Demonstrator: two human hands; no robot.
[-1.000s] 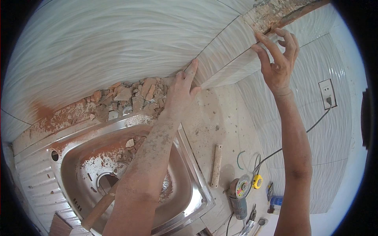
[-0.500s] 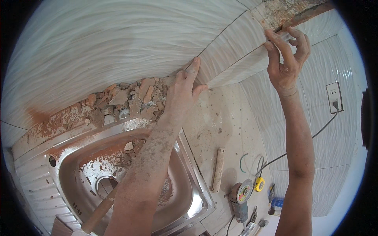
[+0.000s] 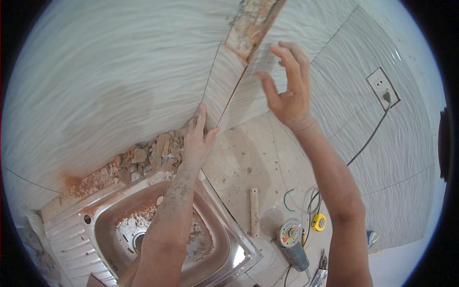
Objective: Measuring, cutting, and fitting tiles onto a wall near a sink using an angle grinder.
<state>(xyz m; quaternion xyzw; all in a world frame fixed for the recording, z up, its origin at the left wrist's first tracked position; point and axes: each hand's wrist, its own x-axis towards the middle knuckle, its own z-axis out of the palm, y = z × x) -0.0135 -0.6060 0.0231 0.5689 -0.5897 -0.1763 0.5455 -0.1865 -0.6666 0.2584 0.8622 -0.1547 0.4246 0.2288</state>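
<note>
A narrow wavy-patterned white tile strip stands in the wall corner, below a bare channel of rough mortar. My left hand lies against the strip's lower end, index finger stretched up along its left edge and thumb spread toward the right edge. My right hand is raised right of the strip, apart from it, with curved fingers spread and nothing in them. Its fingertips are slightly blurred. Beneath my left forearm is a dusty steel sink; part of its basin is hidden by the arm.
Broken tile and mortar rubble is heaped behind the sink. On the counter lie a dusty whitish bar, an angle grinder and a yellow tape measure. A cable hangs from the wall socket.
My right hand has come away from the strip's upper right edge and its fingers have spread. My left hand stays at the strip's lower end. The whole view has shifted and turned.
</note>
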